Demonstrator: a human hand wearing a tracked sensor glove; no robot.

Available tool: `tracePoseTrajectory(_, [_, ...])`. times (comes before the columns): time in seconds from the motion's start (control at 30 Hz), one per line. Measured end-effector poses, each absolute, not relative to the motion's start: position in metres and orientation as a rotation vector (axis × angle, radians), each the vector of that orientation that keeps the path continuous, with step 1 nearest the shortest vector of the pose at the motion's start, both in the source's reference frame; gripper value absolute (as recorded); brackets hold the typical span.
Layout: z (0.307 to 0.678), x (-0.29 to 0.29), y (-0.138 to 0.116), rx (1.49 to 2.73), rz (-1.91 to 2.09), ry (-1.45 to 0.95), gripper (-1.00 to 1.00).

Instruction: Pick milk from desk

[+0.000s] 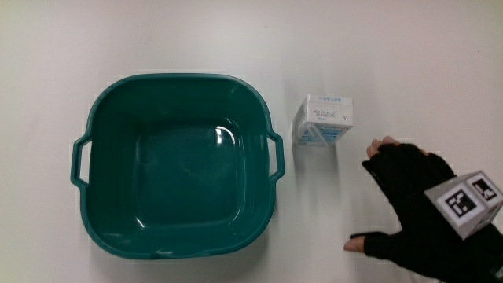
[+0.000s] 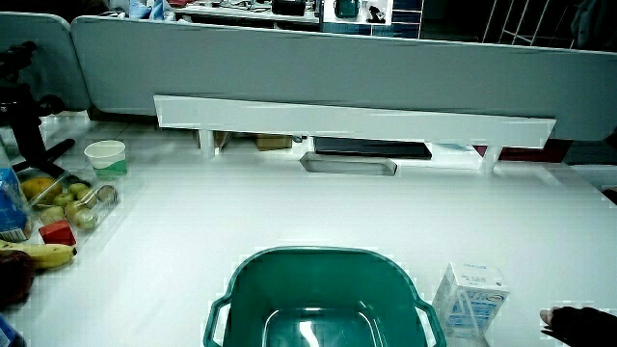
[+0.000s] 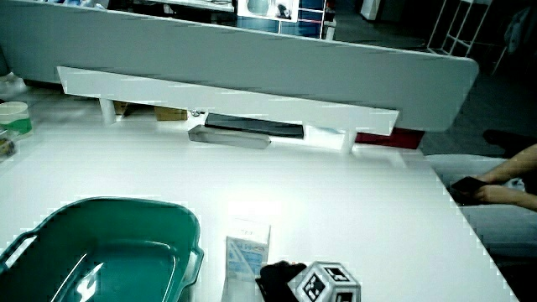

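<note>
A small white and blue milk carton (image 1: 323, 121) stands on the white table beside the green basin (image 1: 177, 237); both side views show the carton (image 2: 470, 300) (image 3: 248, 252) upright. The gloved hand (image 1: 415, 204) lies low over the table beside the carton, a little nearer to the person, with a gap between them. Its fingers (image 1: 385, 161) are spread toward the carton and the thumb (image 1: 369, 243) is held apart; nothing is in it. A patterned cube (image 1: 464, 201) sits on its back. The side views catch only part of the hand (image 3: 285, 279) (image 2: 576, 322).
The green basin (image 2: 400, 272) (image 3: 189, 225) has handles and holds nothing. A low white shelf (image 2: 347, 120) runs along the partition. At the table's edge, in a side view, are a paper cup (image 2: 106, 157), a tray of fruit (image 2: 72, 200) and a banana (image 2: 39, 254).
</note>
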State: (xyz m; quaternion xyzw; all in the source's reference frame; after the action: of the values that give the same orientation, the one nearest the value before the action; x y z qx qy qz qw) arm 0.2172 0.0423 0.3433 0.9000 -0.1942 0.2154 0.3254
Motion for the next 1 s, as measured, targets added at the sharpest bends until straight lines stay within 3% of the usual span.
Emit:
tracePoseTrajectory(0.07, [0.340, 0.217, 0.035, 2.356, 0.570, -0.470, 0.00])
tracePoseTrajectory(0.1, [0.336, 0.217, 0.030, 2.416, 0.468, -0.515, 0.00])
tracePoseTrajectory(0.17, [0.341, 0.222, 0.024, 2.362, 0.564, -0.429, 0.00])
tracePoseTrajectory(0.23, [0.336, 0.222, 0.014, 2.449, 0.454, -0.511, 0.00])
tracePoseTrajectory(0.4, [0.345, 0.231, -0.007, 2.330, 0.620, -0.262, 0.00])
tracePoseTrajectory(0.6, [0.351, 0.231, -0.035, 2.356, 0.586, -0.303, 0.00])
tracePoseTrajectory(0.7, [0.355, 0.229, -0.046, 2.284, 0.661, -0.196, 0.00])
tracePoseTrajectory(1.0, [0.385, 0.227, -0.081, 2.169, 0.806, -0.230, 0.00])
